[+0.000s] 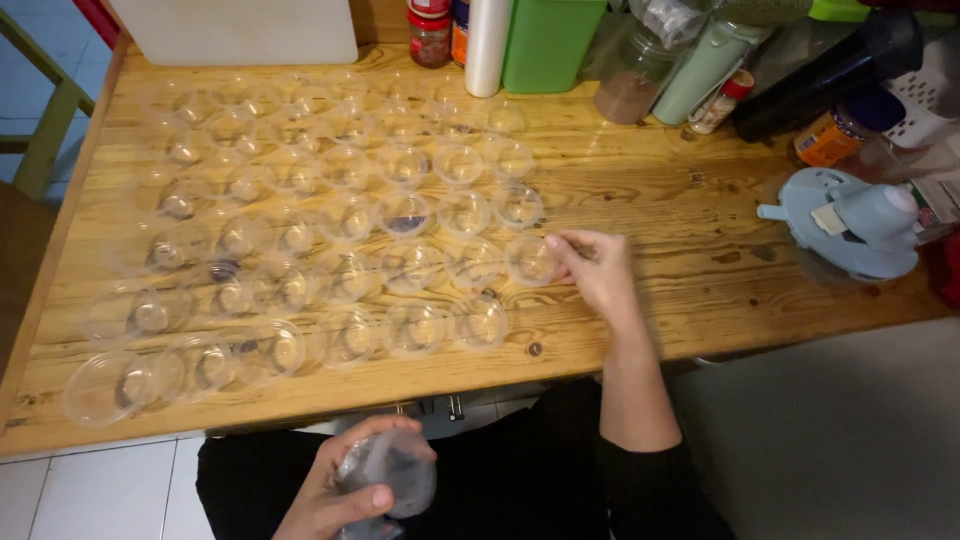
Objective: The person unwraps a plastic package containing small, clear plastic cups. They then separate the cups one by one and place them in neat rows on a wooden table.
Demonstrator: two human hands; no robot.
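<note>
Several small clear plastic cups stand in rows across the wooden table. My right hand rests on the table at the right end of a row, its fingertips pinching the rim of a clear cup. My left hand is below the table's front edge, over my lap, and grips a stack of clear cups wrapped in thin plastic.
A white board, jars, a white roll and a green container line the back edge. Bottles and a spice jar crowd the back right. A pale blue chopper sits at the right. A chair stands at left.
</note>
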